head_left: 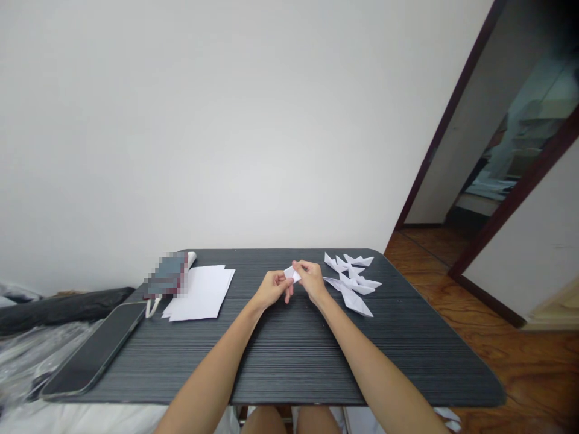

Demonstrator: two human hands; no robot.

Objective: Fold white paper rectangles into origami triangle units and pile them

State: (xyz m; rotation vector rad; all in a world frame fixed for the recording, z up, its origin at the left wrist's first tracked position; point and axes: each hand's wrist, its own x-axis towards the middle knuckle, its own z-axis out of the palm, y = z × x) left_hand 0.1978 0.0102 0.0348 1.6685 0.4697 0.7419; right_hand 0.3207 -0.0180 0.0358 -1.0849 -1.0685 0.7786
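Note:
Between my two hands is a small piece of folded white paper (292, 274), held just above the dark table. My left hand (272, 287) pinches its left side between thumb and fingers, the lower fingers hanging loosely curled. On the other side, my right hand (311, 280) grips the paper with thumb and index finger. The fingers cover part of the paper, so its full shape is hidden. Close by on the right lie several folded white paper boats (357, 283), grouped together and partly overlapping.
A stack of white paper sheets (199, 293) lies at left on the black table (298, 361). Beside it are a blurred-out item (166, 275) with a white strap and a dark phone (97, 349) at the left edge. A white wall (271, 120) stands behind.

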